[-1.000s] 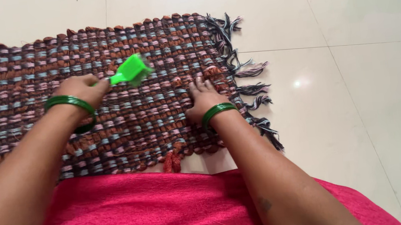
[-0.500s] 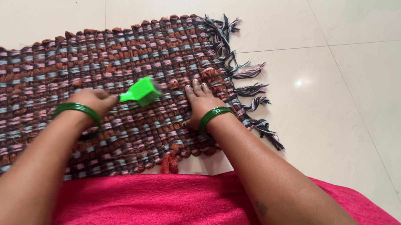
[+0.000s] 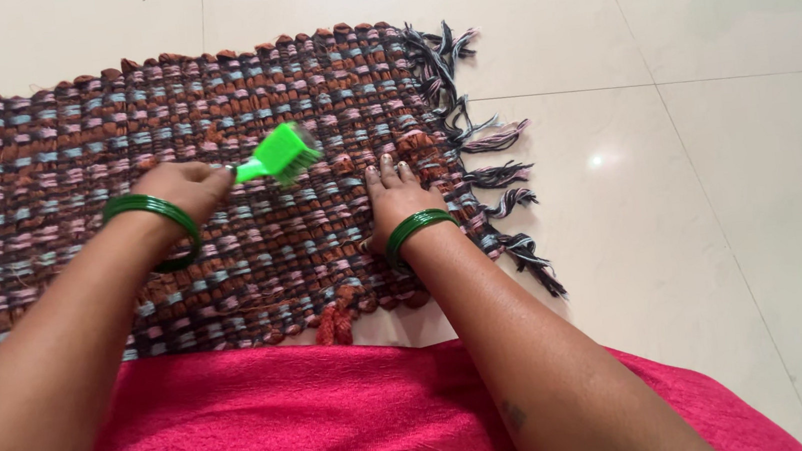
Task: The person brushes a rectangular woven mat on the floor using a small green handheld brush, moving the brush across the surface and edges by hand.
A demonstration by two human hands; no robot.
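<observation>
The left hand (image 3: 183,188) is closed around the handle of a green brush (image 3: 277,153), whose bristled head rests on the woven mat (image 3: 44,186), near its middle-right part. The right hand (image 3: 396,196) lies flat on the mat, fingers spread and pointing away, just right of the brush and close to the fringe (image 3: 471,137) at the mat's right edge.

To brush well here, the flat hand should press the weave down firmly, so the mat does not bunch or slide on the smooth tile floor (image 3: 711,120). Strokes seem best kept short and along the rows, with the bristles held level. The brush head sits close to the right hand's fingertips, so strokes toward them risk a knock.

Both wrists wear green bangles (image 3: 153,208), which could catch on loose threads. The loose, tangled fringe could snag the bristles if the brush runs that far. A pink cloth (image 3: 274,431) covers the lap at the mat's near edge, overlapping it slightly.
</observation>
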